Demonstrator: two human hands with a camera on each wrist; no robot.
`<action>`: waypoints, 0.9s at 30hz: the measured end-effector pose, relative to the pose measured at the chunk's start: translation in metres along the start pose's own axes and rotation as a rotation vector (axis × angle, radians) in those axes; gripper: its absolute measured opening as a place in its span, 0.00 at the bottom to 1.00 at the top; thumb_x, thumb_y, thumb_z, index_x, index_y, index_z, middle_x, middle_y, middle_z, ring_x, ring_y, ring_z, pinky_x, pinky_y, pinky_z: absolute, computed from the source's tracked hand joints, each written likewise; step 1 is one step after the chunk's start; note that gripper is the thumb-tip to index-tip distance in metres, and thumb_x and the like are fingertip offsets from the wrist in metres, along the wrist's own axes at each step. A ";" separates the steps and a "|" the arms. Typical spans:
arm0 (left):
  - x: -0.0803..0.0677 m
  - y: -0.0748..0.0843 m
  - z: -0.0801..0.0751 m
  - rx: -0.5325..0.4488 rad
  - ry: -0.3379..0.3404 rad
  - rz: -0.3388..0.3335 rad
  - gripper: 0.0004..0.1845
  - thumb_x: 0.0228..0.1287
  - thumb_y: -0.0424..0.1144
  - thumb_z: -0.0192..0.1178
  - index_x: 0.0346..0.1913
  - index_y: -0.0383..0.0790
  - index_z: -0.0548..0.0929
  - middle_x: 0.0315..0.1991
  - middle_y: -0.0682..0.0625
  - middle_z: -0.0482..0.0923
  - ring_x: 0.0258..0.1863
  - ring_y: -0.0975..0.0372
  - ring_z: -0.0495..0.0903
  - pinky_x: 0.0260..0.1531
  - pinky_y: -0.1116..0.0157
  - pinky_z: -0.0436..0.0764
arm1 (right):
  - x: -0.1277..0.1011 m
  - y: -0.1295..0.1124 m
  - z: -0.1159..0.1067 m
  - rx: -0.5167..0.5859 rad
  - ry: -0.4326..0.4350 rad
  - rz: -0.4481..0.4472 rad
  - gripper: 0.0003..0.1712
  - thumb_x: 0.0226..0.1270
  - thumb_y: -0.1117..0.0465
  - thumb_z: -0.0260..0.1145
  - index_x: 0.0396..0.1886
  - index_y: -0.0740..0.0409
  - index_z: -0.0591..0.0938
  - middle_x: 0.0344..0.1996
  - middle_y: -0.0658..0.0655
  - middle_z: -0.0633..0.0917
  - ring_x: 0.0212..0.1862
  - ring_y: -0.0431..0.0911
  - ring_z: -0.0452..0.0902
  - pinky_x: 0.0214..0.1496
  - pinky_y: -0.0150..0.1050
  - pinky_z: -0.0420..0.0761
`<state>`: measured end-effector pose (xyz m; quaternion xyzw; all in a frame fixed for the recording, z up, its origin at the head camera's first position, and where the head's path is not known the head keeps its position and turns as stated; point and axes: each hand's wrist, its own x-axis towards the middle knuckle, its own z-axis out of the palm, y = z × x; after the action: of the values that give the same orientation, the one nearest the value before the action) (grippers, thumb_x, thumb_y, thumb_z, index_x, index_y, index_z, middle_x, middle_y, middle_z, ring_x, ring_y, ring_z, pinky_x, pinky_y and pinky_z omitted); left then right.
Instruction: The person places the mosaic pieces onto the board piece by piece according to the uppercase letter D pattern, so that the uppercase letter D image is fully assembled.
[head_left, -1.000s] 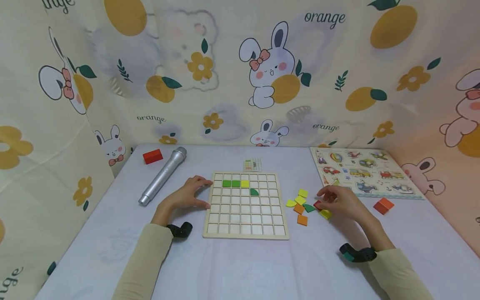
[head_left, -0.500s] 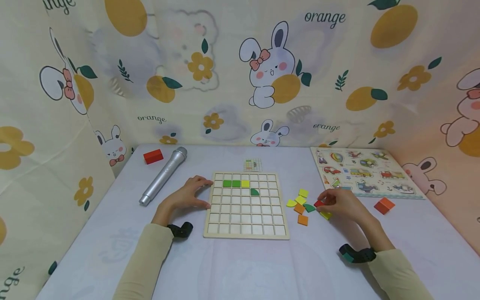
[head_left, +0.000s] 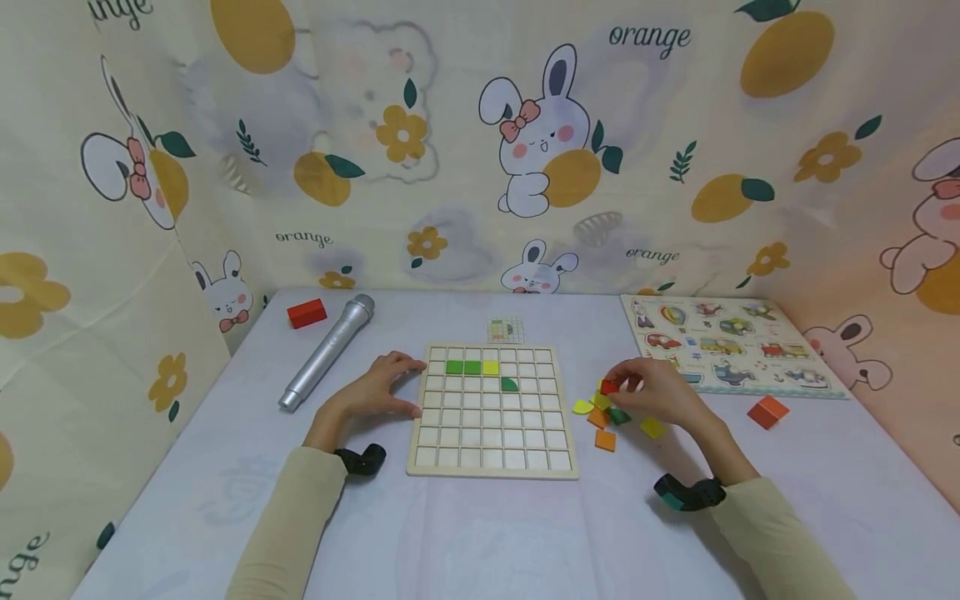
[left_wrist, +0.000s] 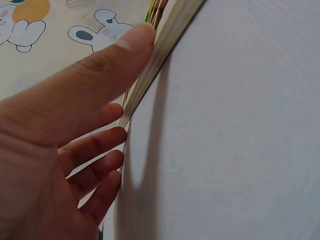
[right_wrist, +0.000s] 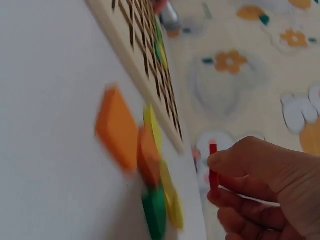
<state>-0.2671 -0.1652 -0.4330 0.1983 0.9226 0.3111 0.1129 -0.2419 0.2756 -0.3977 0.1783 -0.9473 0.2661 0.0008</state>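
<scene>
On the worktop (head_left: 480,533), from the left: one red block (head_left: 306,313), then one silver microphone (head_left: 326,354). The left hand (head_left: 369,392), thumb and fingers spread wide, touches the left edge of one grid board (head_left: 492,477) bearing two green squares (head_left: 462,367), one yellow square (head_left: 490,367) and one green quarter-round (head_left: 509,384). Beyond it lies one card (head_left: 505,330), its print too small to read. Next come two orange tiles (head_left: 604,440), one green tile (head_left: 618,416) and yellow tiles (head_left: 652,428), partly covered, so hard to count. The right hand (head_left: 660,390) pinches one red tile (right_wrist: 214,170) above them, partly hiding one picture board (head_left: 772,329); one orange-red block (head_left: 768,412) sits rightmost.
</scene>
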 end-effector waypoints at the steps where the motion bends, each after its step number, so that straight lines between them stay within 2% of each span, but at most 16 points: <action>1: 0.000 0.000 0.000 0.000 -0.001 -0.001 0.42 0.45 0.51 0.73 0.66 0.48 0.68 0.64 0.44 0.60 0.65 0.50 0.55 0.64 0.46 0.57 | 0.003 -0.005 0.003 0.012 -0.005 -0.029 0.12 0.52 0.59 0.73 0.37 0.55 0.85 0.29 0.48 0.82 0.30 0.44 0.70 0.27 0.32 0.71; 7: 0.001 -0.002 0.002 -0.006 -0.002 -0.006 0.42 0.44 0.51 0.73 0.65 0.49 0.68 0.65 0.44 0.59 0.65 0.50 0.54 0.64 0.46 0.57 | 0.022 -0.036 0.028 0.082 -0.019 -0.163 0.13 0.54 0.59 0.72 0.41 0.54 0.85 0.30 0.47 0.82 0.29 0.42 0.71 0.24 0.31 0.72; 13: 0.002 -0.002 0.002 0.000 -0.001 -0.001 0.42 0.44 0.52 0.73 0.65 0.49 0.68 0.64 0.45 0.60 0.65 0.51 0.55 0.64 0.46 0.57 | 0.035 -0.061 0.055 0.118 0.004 -0.254 0.15 0.53 0.61 0.73 0.42 0.55 0.85 0.32 0.48 0.83 0.29 0.41 0.71 0.27 0.30 0.72; 18: 0.002 -0.001 0.002 -0.001 -0.004 0.002 0.42 0.44 0.51 0.73 0.65 0.48 0.68 0.64 0.45 0.60 0.65 0.51 0.55 0.64 0.46 0.57 | 0.042 -0.069 0.074 0.075 0.021 -0.321 0.13 0.53 0.59 0.72 0.40 0.55 0.85 0.34 0.47 0.83 0.29 0.40 0.71 0.29 0.29 0.72; 23: 0.001 0.000 0.001 0.001 -0.004 0.004 0.42 0.45 0.51 0.73 0.65 0.48 0.68 0.64 0.45 0.60 0.65 0.51 0.55 0.64 0.46 0.57 | 0.044 -0.072 0.083 0.062 0.035 -0.378 0.10 0.54 0.60 0.72 0.37 0.55 0.86 0.35 0.48 0.83 0.31 0.42 0.73 0.31 0.30 0.74; 27: 0.000 0.000 -0.001 0.000 0.000 0.007 0.42 0.45 0.51 0.73 0.65 0.47 0.68 0.64 0.44 0.60 0.65 0.50 0.55 0.64 0.46 0.58 | 0.045 -0.072 0.085 0.047 0.018 -0.377 0.09 0.54 0.60 0.72 0.36 0.54 0.87 0.36 0.48 0.82 0.33 0.41 0.73 0.33 0.31 0.75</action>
<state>-0.2671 -0.1655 -0.4324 0.2017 0.9218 0.3115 0.1119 -0.2522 0.1606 -0.4299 0.3501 -0.8907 0.2846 0.0548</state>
